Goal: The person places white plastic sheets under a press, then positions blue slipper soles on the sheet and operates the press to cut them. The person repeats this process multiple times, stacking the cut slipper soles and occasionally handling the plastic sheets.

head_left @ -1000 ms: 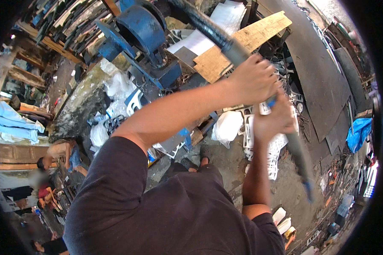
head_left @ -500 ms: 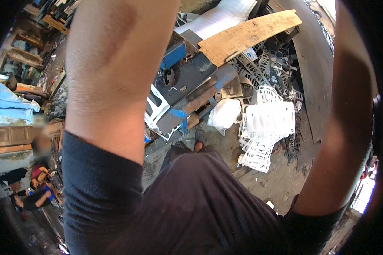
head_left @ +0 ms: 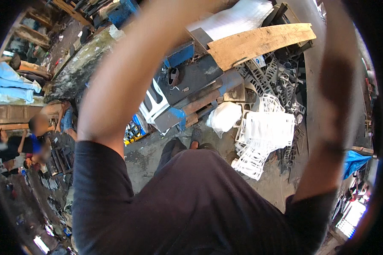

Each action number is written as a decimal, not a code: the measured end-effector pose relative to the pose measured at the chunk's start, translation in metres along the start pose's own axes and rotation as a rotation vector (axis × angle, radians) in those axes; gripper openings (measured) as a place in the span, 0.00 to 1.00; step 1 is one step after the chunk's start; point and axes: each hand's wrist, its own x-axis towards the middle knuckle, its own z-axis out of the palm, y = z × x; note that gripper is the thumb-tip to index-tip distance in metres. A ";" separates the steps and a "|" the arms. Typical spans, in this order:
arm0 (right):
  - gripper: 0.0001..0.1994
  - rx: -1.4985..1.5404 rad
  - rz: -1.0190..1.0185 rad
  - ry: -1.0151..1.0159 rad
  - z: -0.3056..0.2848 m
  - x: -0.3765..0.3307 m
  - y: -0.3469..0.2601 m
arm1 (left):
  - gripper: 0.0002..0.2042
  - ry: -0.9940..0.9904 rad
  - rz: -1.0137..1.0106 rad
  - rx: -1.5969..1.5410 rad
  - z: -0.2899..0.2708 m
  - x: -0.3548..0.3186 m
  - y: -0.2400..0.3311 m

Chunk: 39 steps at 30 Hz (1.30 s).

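Both arms raised. Left forearm (head_left: 127, 85), motion-blurred, slants up to the top edge; right forearm (head_left: 338, 85) runs out at the top on the other side. Left grip and right grip both lie beyond the frame; cannot tell how far either is open or what it has hold of.

Nearest things: white sheets (head_left: 242, 19) at the top, between the forearms, and a wooden board (head_left: 261, 40) just below them, its left end by the far corner of a dark-topped table (head_left: 195, 83).

Markings: a small white piece (head_left: 258, 61) beneath the board bears a blue mark, too small to read. Packet (head_left: 134, 129) near the left elbow has blue and yellow printing; wording cannot be made out.

Around: perforated grey strips (head_left: 270, 70) heaped below the board; white cut-out sheets (head_left: 270, 127) piled on the floor (head_left: 144, 161), a white bag (head_left: 223, 117) just beside them. White cut-out frame (head_left: 155, 102) at the table's left side. Blue tarp (head_left: 354, 163) far right, pale blue cloth (head_left: 10, 83) far left. Other people at lower left, one bent forward (head_left: 61, 114), well apart from the wearer.
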 end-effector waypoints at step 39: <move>0.14 1.534 1.821 -0.631 0.047 -0.315 -0.369 | 0.47 -0.250 -1.892 -0.868 -0.096 -0.390 0.130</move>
